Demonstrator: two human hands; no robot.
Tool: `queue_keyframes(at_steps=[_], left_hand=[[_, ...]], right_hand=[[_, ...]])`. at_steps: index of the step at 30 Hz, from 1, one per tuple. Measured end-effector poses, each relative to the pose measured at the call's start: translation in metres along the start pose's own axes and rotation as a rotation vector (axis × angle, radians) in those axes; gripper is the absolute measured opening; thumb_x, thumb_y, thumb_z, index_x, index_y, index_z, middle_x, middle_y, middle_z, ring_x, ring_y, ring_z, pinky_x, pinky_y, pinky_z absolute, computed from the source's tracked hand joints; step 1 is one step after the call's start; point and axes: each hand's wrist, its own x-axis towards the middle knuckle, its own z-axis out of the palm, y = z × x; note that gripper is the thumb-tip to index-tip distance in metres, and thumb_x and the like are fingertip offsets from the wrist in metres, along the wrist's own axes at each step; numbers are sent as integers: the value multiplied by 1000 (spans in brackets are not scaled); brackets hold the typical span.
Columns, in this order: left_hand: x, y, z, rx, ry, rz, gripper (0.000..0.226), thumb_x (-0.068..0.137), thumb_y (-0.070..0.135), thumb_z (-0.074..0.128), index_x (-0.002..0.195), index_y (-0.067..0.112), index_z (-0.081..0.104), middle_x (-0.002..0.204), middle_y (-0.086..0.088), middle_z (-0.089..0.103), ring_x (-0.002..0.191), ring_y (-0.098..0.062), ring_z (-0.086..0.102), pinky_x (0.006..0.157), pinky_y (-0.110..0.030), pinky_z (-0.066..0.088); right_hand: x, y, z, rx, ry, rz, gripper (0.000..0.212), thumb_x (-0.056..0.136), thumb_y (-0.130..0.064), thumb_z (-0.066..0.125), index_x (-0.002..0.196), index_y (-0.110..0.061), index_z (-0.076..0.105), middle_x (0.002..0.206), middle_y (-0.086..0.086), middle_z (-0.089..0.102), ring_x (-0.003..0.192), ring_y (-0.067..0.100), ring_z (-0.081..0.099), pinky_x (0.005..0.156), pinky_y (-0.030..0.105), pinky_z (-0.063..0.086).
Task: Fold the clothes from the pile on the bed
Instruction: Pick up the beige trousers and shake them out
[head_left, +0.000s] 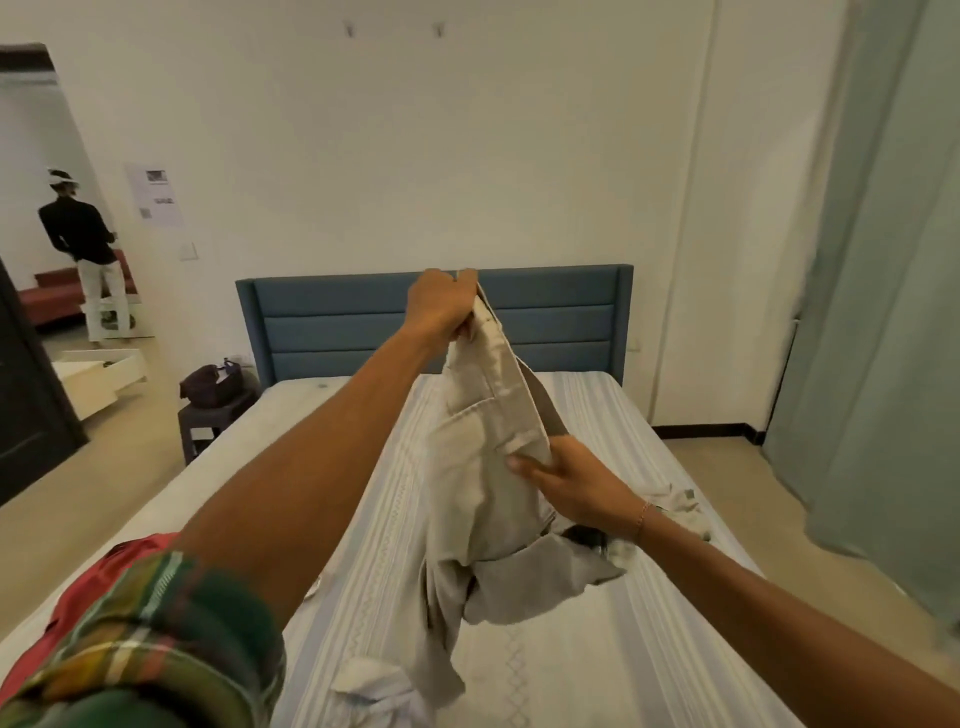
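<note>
Beige trousers (483, 499) hang in the air over the bed (597, 415). My left hand (441, 306) grips their waistband high up, in front of the blue headboard (332, 322). Lower down, my right hand (571, 486) pinches the cloth near a back pocket flap. The trouser legs droop onto the striped sheet. A small pile of pale clothes (675, 514) with a dark piece lies behind my right wrist. A white garment (374, 686) lies at the near edge, and a red cloth (98, 582) lies at the left beside my plaid sleeve.
A dark bag (213, 384) sits on a low stool left of the bed. Farther left is an open doorway with a person (88, 249) standing beyond it. A green curtain (883, 312) hangs at the right. The floor runs along both sides of the bed.
</note>
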Motion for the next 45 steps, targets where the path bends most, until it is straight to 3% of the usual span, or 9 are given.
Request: queue_keyframes(at_steps=[4, 7, 11, 16, 20, 23, 27, 36, 45], left_hand=[[4, -7, 17, 447, 112, 284, 26, 96, 33, 54, 89, 9, 61, 86, -8, 65, 76, -23, 60, 65, -33, 50], [-22, 5, 39, 324, -338, 663, 23, 101, 25, 55, 121, 15, 61, 123, -2, 63, 110, -16, 61, 93, -28, 52], [-46, 6, 60, 445, -844, 302, 36, 97, 51, 57, 99, 19, 75, 101, -1, 74, 91, -13, 69, 79, -24, 54], [-39, -21, 73, 554, -889, 170, 27, 79, 42, 82, 82, 17, 71, 75, 3, 68, 72, -12, 64, 64, -20, 51], [-37, -18, 84, 565, -892, 165, 24, 85, 38, 77, 93, 16, 73, 86, -1, 71, 75, -13, 66, 67, -21, 55], [-30, -20, 78, 476, -860, 183, 23, 90, 33, 73, 94, 10, 76, 87, -6, 71, 77, -14, 65, 70, -24, 55], [-24, -22, 67, 320, -760, 169, 34, 93, 30, 69, 103, -2, 73, 88, -16, 67, 77, -16, 60, 67, -24, 51], [-17, -27, 47, 218, -568, 67, 22, 96, 25, 65, 87, 6, 68, 82, -8, 62, 76, -19, 59, 65, -22, 50], [-34, -22, 37, 29, -553, 144, 29, 91, 38, 69, 95, 9, 75, 91, -9, 73, 79, -19, 68, 71, -25, 55]], right_hand=[[13, -5, -46, 34, -46, -96, 29, 99, -39, 57, 113, -17, 68, 105, -3, 70, 96, 10, 65, 87, 28, 58], [33, -14, -71, -15, -67, -185, 30, 98, -39, 60, 111, -15, 70, 102, 1, 72, 94, 16, 67, 87, 35, 57], [49, -1, -87, 34, -81, -181, 25, 93, -31, 71, 105, -9, 72, 90, 4, 72, 81, 19, 68, 74, 36, 58], [54, 29, -102, 167, -49, -59, 37, 79, -41, 80, 86, -5, 77, 71, 12, 67, 62, 18, 55, 55, 28, 44], [48, 57, -116, 346, -192, -85, 33, 84, -42, 73, 99, -12, 73, 77, -3, 69, 72, 14, 61, 63, 21, 49], [44, 91, -127, 502, -376, -10, 46, 84, -26, 76, 125, -9, 61, 110, 7, 73, 104, 23, 70, 88, 33, 57], [36, 128, -120, 231, -517, -49, 41, 83, -31, 82, 119, -15, 70, 112, 5, 72, 108, 25, 67, 97, 37, 55], [52, 95, -110, -103, 71, -406, 13, 100, -26, 48, 111, -24, 55, 102, -6, 62, 89, 9, 61, 76, 7, 49], [62, 52, -113, -233, 408, -689, 18, 95, -18, 63, 107, -7, 70, 99, 10, 71, 86, 17, 65, 76, 8, 50]])
